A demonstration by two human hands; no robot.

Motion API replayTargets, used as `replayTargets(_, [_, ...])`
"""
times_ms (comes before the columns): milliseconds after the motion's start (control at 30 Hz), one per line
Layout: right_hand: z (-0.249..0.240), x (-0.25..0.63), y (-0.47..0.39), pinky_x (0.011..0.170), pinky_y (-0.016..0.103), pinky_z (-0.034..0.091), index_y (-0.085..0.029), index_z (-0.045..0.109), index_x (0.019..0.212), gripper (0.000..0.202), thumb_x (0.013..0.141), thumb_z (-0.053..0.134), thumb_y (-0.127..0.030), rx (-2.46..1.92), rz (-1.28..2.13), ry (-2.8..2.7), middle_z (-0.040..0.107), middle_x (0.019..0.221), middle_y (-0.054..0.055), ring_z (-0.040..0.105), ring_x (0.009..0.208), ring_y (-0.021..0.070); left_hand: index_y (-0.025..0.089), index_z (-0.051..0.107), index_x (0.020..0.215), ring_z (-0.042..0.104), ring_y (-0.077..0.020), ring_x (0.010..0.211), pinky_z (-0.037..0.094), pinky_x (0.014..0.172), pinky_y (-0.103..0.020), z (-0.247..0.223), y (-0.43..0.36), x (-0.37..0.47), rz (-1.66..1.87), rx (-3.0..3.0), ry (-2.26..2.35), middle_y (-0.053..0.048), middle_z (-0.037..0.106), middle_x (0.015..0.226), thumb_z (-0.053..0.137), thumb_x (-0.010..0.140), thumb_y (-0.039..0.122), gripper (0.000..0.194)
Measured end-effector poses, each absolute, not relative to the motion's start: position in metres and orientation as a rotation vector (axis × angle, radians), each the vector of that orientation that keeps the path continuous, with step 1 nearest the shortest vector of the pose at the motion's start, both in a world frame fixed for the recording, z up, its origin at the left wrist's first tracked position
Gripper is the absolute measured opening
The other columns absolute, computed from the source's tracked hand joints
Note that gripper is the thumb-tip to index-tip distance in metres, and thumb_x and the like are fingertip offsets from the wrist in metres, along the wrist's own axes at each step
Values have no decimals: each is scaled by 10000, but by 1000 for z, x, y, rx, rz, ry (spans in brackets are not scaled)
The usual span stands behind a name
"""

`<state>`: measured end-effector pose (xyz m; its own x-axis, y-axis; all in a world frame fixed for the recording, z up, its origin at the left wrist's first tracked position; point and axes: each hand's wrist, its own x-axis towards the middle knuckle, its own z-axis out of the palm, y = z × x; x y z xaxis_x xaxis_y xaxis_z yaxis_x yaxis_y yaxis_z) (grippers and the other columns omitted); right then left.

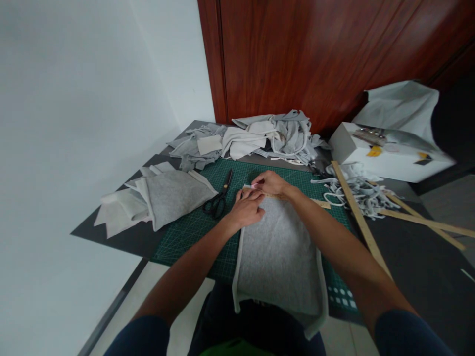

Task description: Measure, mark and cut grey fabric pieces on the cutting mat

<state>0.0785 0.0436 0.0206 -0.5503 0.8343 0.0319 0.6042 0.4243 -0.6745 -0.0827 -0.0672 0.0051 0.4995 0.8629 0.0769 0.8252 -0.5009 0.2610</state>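
Note:
A grey knit fabric piece (276,252) with rolled side edges lies on the green cutting mat (185,237) and hangs over its near edge. Across the fabric's far end runs a wooden ruler (321,203), partly hidden under my hands and forearm. My left hand (248,208) rests on the ruler and fabric with its fingers stretched out. Beside its fingertips, my right hand (273,183) pinches a small pale pink piece, possibly tailor's chalk (254,186), at the ruler's far side. Black-handled scissors (218,198) lie on the mat to the left of my left hand.
Folded grey fabric (174,193) lies at the left. Fabric scraps (260,138) are heaped along the back near a wooden panel (297,59). Rightward are a white box (393,153), a pile of fabric strips (359,198) and several wooden rulers, one (359,217) overlapping the mat.

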Motion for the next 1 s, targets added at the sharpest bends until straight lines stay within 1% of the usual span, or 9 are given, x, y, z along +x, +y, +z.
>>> replayTargets(100, [22,85,42,712,229,489,-190,859,927,165,891,700,-216,-1247,825,-2345,808,871,23,712,805,163,269,559,1495,380,-331,1506,232,1281,-622,5,-68,-79,317,2557,1477,-55,527,1600,506,951,287,547])
replayTargets(267, [19,70,40,708,225,471,-190,854,919,179,909,680,-233,-1192,774,-2323,791,845,10,687,787,153,266,567,1477,311,-344,1550,226,1275,-631,9,-69,-76,311,2543,1500,-49,522,1603,502,953,298,530])
replayTargets(333, [19,74,39,710,227,479,-191,855,913,179,906,682,-231,-1199,796,-2321,794,843,14,689,779,156,259,568,1474,327,-336,1541,227,1272,-625,11,-70,-76,319,2538,1500,-55,520,1606,498,948,294,533])
replayTargets(500, [21,107,37,757,238,512,-206,865,913,168,881,700,-209,-1263,805,-2332,822,914,39,724,833,177,260,595,1424,423,-309,1458,232,1263,-604,13,-72,-74,365,2543,1503,-61,571,1551,506,935,287,498])
replayTargets(567, [21,112,36,789,245,516,-209,868,927,175,881,699,-208,-1263,779,-2336,825,942,44,731,863,183,270,595,1415,427,-308,1447,225,1262,-600,13,-72,-73,376,2549,1516,-57,578,1539,512,936,297,487])
replayTargets(700, [19,104,35,819,256,511,-211,869,993,207,905,684,-236,-1235,714,-2335,820,953,43,729,872,186,289,578,1437,403,-318,1455,222,1260,-599,11,-73,-71,362,2562,1551,-52,542,1565,537,927,316,512])
replayTargets(800, [18,107,34,821,258,509,-205,869,986,205,908,680,-228,-1228,700,-2344,820,964,49,729,873,185,286,582,1440,399,-330,1451,204,1263,-621,10,-73,-69,370,2569,1567,-56,537,1567,538,925,307,517])
replayTargets(933, [20,132,30,802,251,513,-210,866,925,175,888,696,-185,-1280,725,-2340,824,959,47,732,868,183,271,628,1384,451,-322,1404,177,1274,-637,11,-72,-65,408,2586,1556,-63,598,1489,514,941,277,457])
replayTargets(1000, [21,140,29,789,245,512,-209,863,904,168,884,700,-170,-1294,723,-2328,825,949,44,733,858,179,242,658,1336,464,-316,1393,190,1280,-622,12,-69,-63,421,2613,1536,-82,632,1422,505,947,266,419])
